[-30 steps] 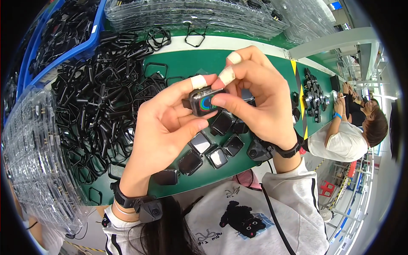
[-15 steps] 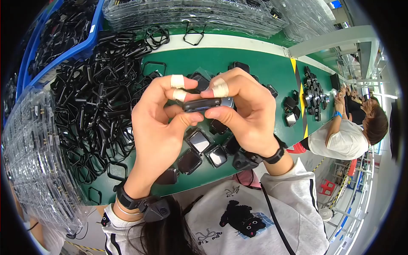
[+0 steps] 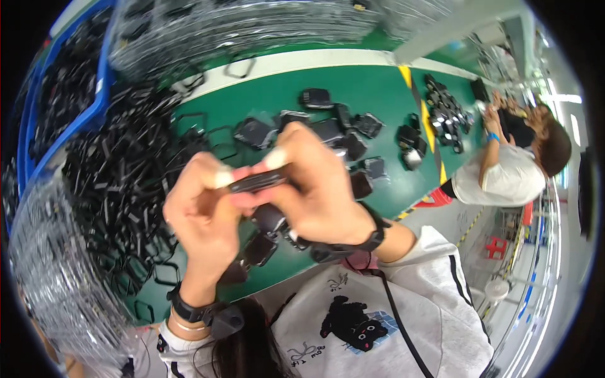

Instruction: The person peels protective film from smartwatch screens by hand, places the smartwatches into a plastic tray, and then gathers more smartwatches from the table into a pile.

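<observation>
Between my two hands, a small flat black case like a smartwatch body (image 3: 257,182) is held edge-on above the green table (image 3: 280,82). My left hand (image 3: 205,217) pinches one end with thumb and fingers. At the other end, my right hand (image 3: 324,189) grips it the same way. Light tape wraps some fingertips, and motion blurs both hands. Under and beyond them lie several square black cases with glossy faces (image 3: 255,132). To the left of my left hand spreads a large heap of thin black square frames (image 3: 120,164).
A blue bin (image 3: 104,94) full of black parts stands at the far left. Clear plastic trays are stacked at near left (image 3: 57,277) and along the back (image 3: 252,31). Yellow-black tape (image 3: 432,138) crosses the table at right; beyond it are more cases (image 3: 447,113) and a seated person (image 3: 498,170).
Both hands have shifted left and slightly down in the picture with the case, which is now tilted. The whole view has also turned, showing more of the cases on the table.
</observation>
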The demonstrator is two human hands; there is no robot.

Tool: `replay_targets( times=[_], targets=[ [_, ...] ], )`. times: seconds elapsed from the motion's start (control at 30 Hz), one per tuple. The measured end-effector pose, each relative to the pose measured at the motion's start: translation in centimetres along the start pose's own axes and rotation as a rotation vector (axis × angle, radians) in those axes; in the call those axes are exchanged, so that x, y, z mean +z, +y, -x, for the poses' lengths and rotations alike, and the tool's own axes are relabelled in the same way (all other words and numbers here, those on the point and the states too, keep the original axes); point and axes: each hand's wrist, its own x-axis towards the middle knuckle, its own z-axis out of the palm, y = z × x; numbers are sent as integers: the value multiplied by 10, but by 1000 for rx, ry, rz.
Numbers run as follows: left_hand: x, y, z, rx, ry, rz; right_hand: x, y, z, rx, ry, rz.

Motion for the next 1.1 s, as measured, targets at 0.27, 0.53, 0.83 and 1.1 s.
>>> replay_targets(
  times=[0.27, 0.53, 0.83, 1.1],
  targets=[
    [-6, -13, 4, -237, -39, -755, -87, 9, 21, 28, 77, 710],
    [12, -11, -3, -121, -66, -900, -192, 40, 65, 395, 240, 1013],
    [4, -8, -4, -151, -70, -492, -166, 49, 30, 396, 59, 899],
    [2, 2, -2, -481, -238, 360, -87, -22, -37, 63, -208, 69]
  ],
)
